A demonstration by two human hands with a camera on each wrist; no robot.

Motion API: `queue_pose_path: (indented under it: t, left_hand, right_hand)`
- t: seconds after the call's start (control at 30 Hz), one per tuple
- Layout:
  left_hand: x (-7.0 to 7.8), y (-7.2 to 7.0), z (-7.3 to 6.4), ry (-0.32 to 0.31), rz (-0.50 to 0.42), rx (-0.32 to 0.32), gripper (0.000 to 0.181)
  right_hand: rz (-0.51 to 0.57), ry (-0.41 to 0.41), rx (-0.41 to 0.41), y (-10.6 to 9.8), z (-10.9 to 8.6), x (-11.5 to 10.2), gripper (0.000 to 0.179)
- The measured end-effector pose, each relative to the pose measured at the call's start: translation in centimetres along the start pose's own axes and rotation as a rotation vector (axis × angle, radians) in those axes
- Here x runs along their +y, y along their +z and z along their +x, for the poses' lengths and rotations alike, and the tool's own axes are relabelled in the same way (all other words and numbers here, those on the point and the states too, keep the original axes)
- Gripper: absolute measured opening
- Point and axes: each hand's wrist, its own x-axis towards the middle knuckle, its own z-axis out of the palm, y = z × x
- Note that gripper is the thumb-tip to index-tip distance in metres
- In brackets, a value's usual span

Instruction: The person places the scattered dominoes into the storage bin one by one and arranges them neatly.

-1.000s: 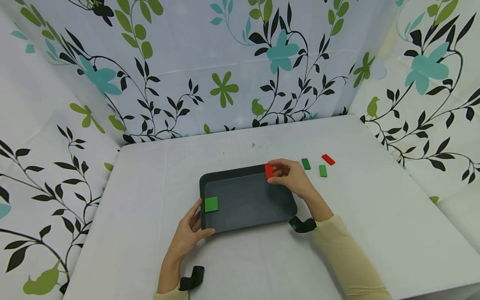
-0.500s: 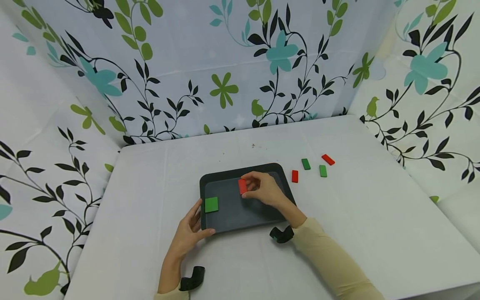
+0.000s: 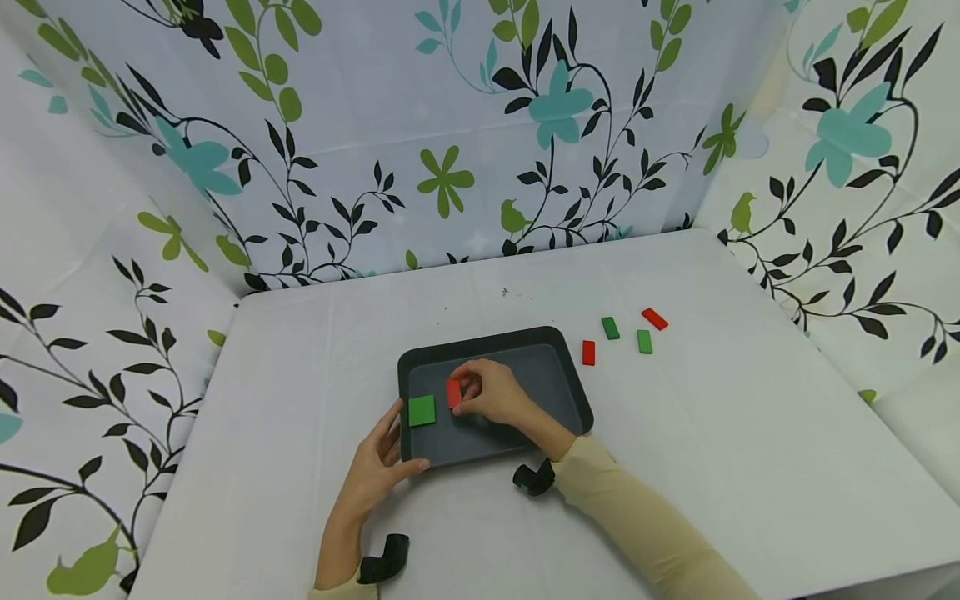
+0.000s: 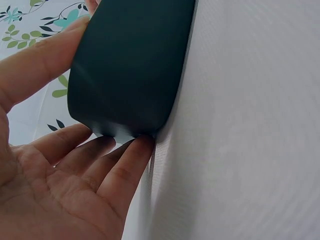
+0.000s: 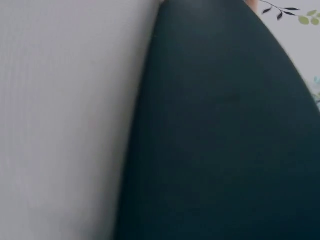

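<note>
Left hand grips the tray by its edge, right hand pinches a red block, room rightward.

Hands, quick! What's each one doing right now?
Left hand: closed, holding the dark tray by its left end.
Right hand: closed, pinching a red block between thumb and fingers.
</note>
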Motion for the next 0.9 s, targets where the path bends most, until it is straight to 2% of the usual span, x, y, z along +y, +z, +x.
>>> queue_pose_path:
  t: [0.43, 0.9]
  left_hand:
    - [0.1, 0.0, -0.1, 0.009, 0.004, -0.005, 0.101]
    - [0.1, 0.0, -0.1, 0.003, 0.003, -0.009, 0.101]
  right_hand:
    - [-0.096, -0.025, -0.031, 1.8, 1.0, 0.2, 0.049]
    - [-0.13, -0.054, -0.066, 2.4, 1.0, 0.1, 0.047]
